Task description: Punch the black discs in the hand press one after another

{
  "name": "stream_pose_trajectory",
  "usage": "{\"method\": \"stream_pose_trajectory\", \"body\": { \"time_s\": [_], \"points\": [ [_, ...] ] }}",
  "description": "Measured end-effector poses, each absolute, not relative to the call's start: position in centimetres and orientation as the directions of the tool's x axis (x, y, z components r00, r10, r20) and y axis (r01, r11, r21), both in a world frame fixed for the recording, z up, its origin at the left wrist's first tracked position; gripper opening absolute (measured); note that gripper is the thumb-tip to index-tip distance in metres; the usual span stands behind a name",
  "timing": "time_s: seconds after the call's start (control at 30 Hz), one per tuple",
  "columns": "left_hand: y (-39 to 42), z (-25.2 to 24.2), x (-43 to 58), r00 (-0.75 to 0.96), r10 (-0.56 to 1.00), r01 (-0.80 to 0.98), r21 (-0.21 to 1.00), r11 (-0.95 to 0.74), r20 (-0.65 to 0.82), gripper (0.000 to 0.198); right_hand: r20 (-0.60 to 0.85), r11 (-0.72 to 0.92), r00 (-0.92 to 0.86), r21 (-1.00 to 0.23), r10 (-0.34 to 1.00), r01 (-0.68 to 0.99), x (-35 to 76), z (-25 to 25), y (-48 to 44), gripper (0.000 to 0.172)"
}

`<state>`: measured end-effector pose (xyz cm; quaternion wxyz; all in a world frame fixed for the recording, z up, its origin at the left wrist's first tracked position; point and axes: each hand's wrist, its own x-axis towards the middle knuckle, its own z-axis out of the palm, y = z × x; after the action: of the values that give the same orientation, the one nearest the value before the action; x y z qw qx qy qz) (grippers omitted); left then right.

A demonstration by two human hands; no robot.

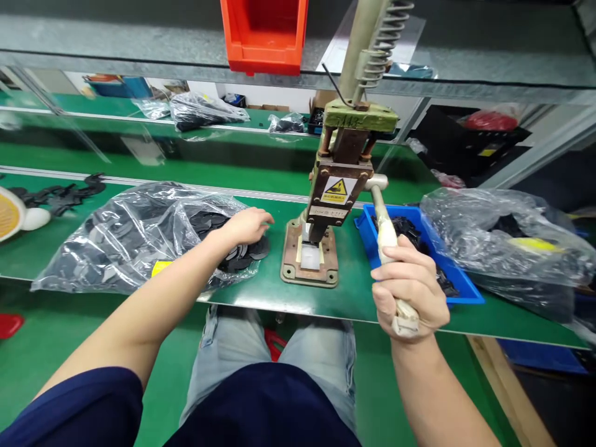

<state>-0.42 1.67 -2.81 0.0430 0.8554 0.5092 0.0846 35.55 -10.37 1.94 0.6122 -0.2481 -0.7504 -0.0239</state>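
My right hand (410, 287) is wrapped round the tape-covered lever (384, 230) of a hand press (339, 180). The press has a green-painted head, a coil spring and a yellow warning label. On its base plate (289, 257) sits a small pale block (310, 256) under the ram. My left hand (248, 225) is over the mouth of a clear plastic bag (125, 230), its fingers stretched towards the press and slightly apart, with nothing visible in them. Flat black pieces (237, 257) spill from the bag below that hand; some are hidden by the forearm.
Right of the press, a blue tray (468, 295) holds black parts, beside another clear bag (507, 230). Loose black pieces (69, 195) lie at the far left, near a round white-and-orange object (9, 214). An orange bin (266, 59) sits on the overhead shelf (139, 43).
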Motion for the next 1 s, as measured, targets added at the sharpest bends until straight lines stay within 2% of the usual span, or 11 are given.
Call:
{"method": "stream_pose_trajectory", "body": {
  "time_s": [0.17, 0.37, 0.53, 0.7, 0.8, 0.9, 1.0],
  "points": [
    [2.2, -2.9, -4.5, 0.449, 0.885, 0.893, 0.056, -0.446, -0.120, 0.034, 0.939, 0.880, -0.041, -0.305, 0.342, 0.365, 34.9, 1.3, -10.4, 0.017],
    [2.5, -4.7, -2.3, 0.540, 0.815, 0.841, 0.104, -0.531, -0.211, 0.058, 0.937, 0.869, 0.040, -0.338, 0.348, 0.361, 34.2, 1.1, -10.4, 0.020],
    [3.7, -3.6, -1.5, 0.552, 0.760, 0.814, 0.025, -0.580, -0.343, 0.053, 0.951, 0.901, 0.011, -0.295, 0.308, 0.318, 34.4, 1.2, -10.2, 0.021],
    [4.0, -1.9, -2.4, 0.570, 0.737, 0.819, 0.187, -0.542, -0.363, 0.033, 0.952, 0.902, 0.048, -0.301, 0.301, 0.309, 34.1, 1.3, -10.1, 0.022],
    [3.7, -1.4, -3.3, 0.632, 0.722, 0.775, 0.244, -0.583, -0.280, 0.022, 0.952, 0.903, 0.060, -0.305, 0.301, 0.302, 33.9, 1.3, -10.1, 0.019],
    [3.0, -0.5, -3.8, 0.635, 0.756, 0.768, 0.243, -0.593, -0.161, 0.022, 0.952, 0.906, 0.067, -0.306, 0.300, 0.293, 33.8, 1.4, -10.2, 0.019],
    [1.7, 0.7, -3.6, 0.600, 0.793, 0.781, 0.293, -0.551, -0.106, 0.030, 0.953, 0.908, 0.075, -0.303, 0.294, 0.289, 33.7, 1.3, -10.2, 0.019]
  ]
}}
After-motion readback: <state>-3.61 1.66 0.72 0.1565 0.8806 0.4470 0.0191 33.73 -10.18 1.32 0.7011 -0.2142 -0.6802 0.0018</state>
